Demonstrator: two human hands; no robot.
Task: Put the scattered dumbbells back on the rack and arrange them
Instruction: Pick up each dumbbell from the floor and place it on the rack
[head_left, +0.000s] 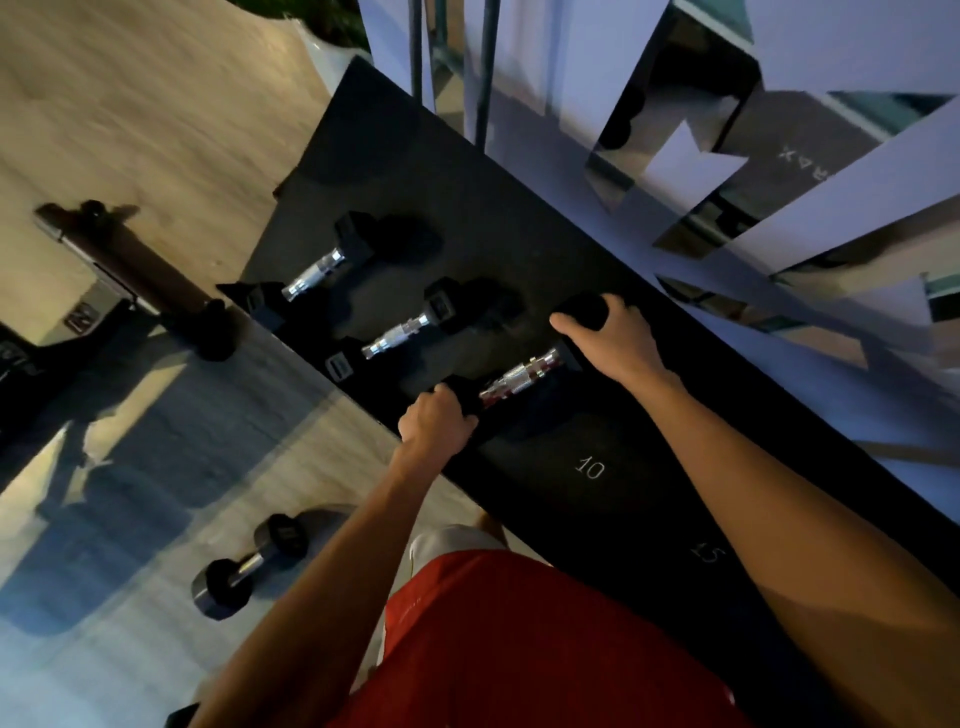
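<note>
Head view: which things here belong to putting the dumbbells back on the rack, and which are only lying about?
Belong to the job:
- dumbbell gripped at its ends by the left hand and right hand
- two dumbbells on the rack
- rack top
- dumbbell on the floor

Lying about:
- bench
- mirror panels

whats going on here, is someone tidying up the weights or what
A person is setting a dumbbell on the black rack, the left hand gripping one head and the right hand the other, just past the printed "10". Two more dumbbells already lie on the rack beyond it. One dumbbell is still on the floor, so the job isn't finished.
</note>
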